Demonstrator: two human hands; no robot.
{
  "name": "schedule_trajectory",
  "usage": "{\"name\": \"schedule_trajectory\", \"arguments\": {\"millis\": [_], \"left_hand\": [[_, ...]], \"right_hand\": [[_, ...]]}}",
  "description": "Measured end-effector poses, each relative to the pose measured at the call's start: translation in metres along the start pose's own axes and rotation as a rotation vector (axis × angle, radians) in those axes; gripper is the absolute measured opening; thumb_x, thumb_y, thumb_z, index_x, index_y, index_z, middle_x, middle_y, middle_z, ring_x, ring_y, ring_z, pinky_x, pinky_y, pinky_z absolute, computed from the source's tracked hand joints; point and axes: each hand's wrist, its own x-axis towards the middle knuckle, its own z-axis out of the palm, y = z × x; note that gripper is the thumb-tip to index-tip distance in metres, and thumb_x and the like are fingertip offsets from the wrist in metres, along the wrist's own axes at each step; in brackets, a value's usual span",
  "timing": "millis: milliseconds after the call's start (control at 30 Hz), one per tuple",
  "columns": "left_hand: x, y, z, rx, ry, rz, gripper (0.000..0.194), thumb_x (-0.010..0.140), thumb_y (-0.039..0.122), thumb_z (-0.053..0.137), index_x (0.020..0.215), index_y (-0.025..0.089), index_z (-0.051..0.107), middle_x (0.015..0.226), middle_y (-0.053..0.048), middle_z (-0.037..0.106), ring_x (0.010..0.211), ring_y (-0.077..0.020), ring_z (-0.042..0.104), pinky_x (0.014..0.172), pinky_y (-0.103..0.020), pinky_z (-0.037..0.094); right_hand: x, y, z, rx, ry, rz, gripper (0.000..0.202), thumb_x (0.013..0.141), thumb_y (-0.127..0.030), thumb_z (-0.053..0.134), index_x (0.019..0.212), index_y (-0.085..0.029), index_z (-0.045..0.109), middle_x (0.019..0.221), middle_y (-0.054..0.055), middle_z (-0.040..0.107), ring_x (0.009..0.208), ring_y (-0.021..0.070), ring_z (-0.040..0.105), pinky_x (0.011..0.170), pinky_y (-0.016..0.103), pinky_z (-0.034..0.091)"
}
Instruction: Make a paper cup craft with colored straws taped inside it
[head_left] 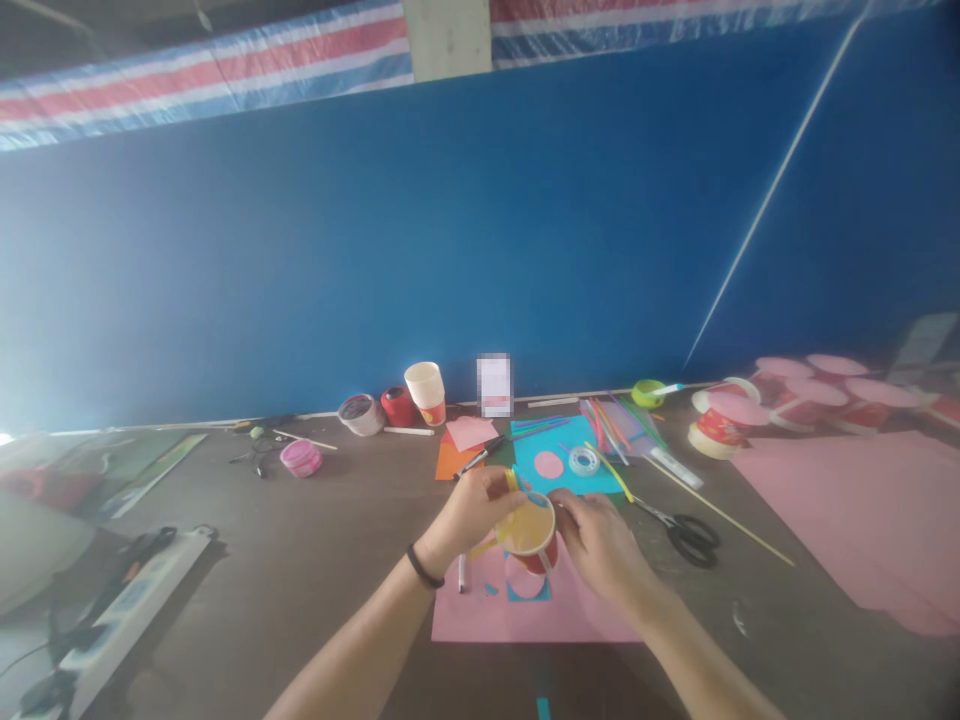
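A red paper cup [534,535] with a pale inside is held between both hands over a pink paper sheet [517,610] on the brown table. My left hand [472,508] grips the cup's left rim, where a yellow paper strip [495,540] lies across the opening. My right hand [596,538] holds the cup's right side. A black band sits on my left wrist. Under the cup lies a pink paper circle on a blue scrap [525,585].
Black scissors [690,535], a clear tape roll [583,460] on blue paper [562,450], coloured strips [611,425], a ruler, stacked red cups with pink lids [795,400] and a big pink sheet [862,510] lie right. Thread spools, a paper cup [426,392] and tape stand behind; a power strip [127,600] lies left.
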Motion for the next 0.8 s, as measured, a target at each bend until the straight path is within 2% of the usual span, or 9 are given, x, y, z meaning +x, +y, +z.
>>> {"name": "schedule_trajectory", "arguments": {"millis": [100, 200, 300, 433, 500, 567, 633, 700, 800], "left_hand": [[0.001, -0.001, -0.009, -0.104, -0.178, -0.003, 0.036, 0.075, 0.031, 0.061, 0.108, 0.017, 0.063, 0.095, -0.009, 0.069, 0.091, -0.0231, 0.062, 0.075, -0.031, 0.048], [-0.002, -0.005, -0.020, -0.070, -0.201, -0.055, 0.041, 0.075, 0.032, 0.062, 0.113, 0.017, 0.061, 0.104, -0.011, 0.067, 0.092, -0.0223, 0.062, 0.071, -0.029, 0.048], [-0.009, -0.011, -0.025, -0.023, -0.150, -0.085, 0.033, 0.073, 0.031, 0.065, 0.102, 0.017, 0.067, 0.097, -0.009, 0.069, 0.082, -0.0201, 0.063, 0.065, -0.027, 0.049], [-0.016, -0.022, -0.017, -0.122, 0.018, -0.169, 0.025, 0.070, 0.033, 0.067, 0.085, 0.013, 0.068, 0.067, -0.005, 0.067, 0.065, -0.0163, 0.062, 0.061, -0.027, 0.049], [-0.018, -0.026, -0.012, -0.186, 0.100, -0.180, 0.025, 0.070, 0.035, 0.068, 0.078, 0.012, 0.066, 0.062, -0.004, 0.065, 0.062, -0.0149, 0.061, 0.059, -0.026, 0.049], [-0.019, -0.029, -0.008, -0.224, 0.161, -0.174, 0.025, 0.068, 0.035, 0.070, 0.076, 0.012, 0.064, 0.064, -0.005, 0.065, 0.062, -0.0149, 0.061, 0.057, -0.025, 0.048], [-0.020, -0.030, -0.005, -0.232, 0.197, -0.161, 0.024, 0.067, 0.034, 0.070, 0.074, 0.012, 0.063, 0.067, -0.005, 0.066, 0.064, -0.0155, 0.061, 0.057, -0.025, 0.048], [-0.020, -0.031, -0.004, -0.217, 0.212, -0.144, 0.022, 0.067, 0.033, 0.070, 0.073, 0.012, 0.063, 0.068, -0.005, 0.066, 0.063, -0.0152, 0.061, 0.057, -0.025, 0.048], [-0.021, -0.031, 0.000, -0.148, 0.225, -0.102, 0.019, 0.069, 0.031, 0.068, 0.072, 0.013, 0.065, 0.066, -0.003, 0.065, 0.058, -0.0131, 0.058, 0.056, -0.024, 0.047]], "right_hand": [[-0.002, 0.005, 0.002, 0.046, 0.009, 0.045, 0.024, 0.090, -0.019, 0.036, 0.096, -0.021, 0.059, 0.067, 0.002, 0.062, 0.070, 0.0222, 0.057, 0.060, 0.029, 0.039], [-0.003, 0.011, 0.003, 0.086, 0.049, 0.082, 0.025, 0.090, -0.021, 0.034, 0.101, -0.021, 0.057, 0.074, 0.004, 0.064, 0.074, 0.0225, 0.059, 0.064, 0.030, 0.042], [-0.004, 0.014, 0.006, 0.087, 0.096, 0.129, 0.028, 0.090, -0.024, 0.035, 0.107, -0.018, 0.056, 0.081, 0.008, 0.065, 0.080, 0.0245, 0.061, 0.068, 0.033, 0.044], [-0.005, 0.013, 0.008, 0.110, 0.088, 0.154, 0.029, 0.091, -0.028, 0.034, 0.106, -0.017, 0.056, 0.079, 0.009, 0.066, 0.078, 0.0250, 0.062, 0.067, 0.034, 0.046], [-0.006, 0.011, 0.004, 0.152, 0.052, 0.146, 0.028, 0.091, -0.028, 0.034, 0.104, -0.019, 0.056, 0.079, 0.008, 0.066, 0.077, 0.0244, 0.063, 0.067, 0.035, 0.047], [-0.008, 0.007, -0.002, 0.203, 0.038, 0.139, 0.028, 0.090, -0.028, 0.035, 0.111, -0.021, 0.052, 0.093, 0.008, 0.067, 0.087, 0.0240, 0.063, 0.071, 0.035, 0.048], [-0.009, 0.002, -0.010, 0.246, 0.045, 0.101, 0.038, 0.087, -0.027, 0.040, 0.125, -0.023, 0.040, 0.117, 0.010, 0.058, 0.107, 0.0238, 0.056, 0.081, 0.036, 0.048], [-0.010, -0.004, -0.015, 0.254, 0.078, 0.036, 0.049, 0.084, -0.029, 0.048, 0.130, -0.025, 0.032, 0.136, 0.010, 0.043, 0.124, 0.0243, 0.042, 0.091, 0.039, 0.044], [-0.010, -0.011, -0.012, 0.199, 0.135, -0.050, 0.041, 0.077, -0.036, 0.060, 0.113, -0.024, 0.045, 0.142, 0.012, 0.032, 0.132, 0.0288, 0.028, 0.099, 0.045, 0.036]]}}
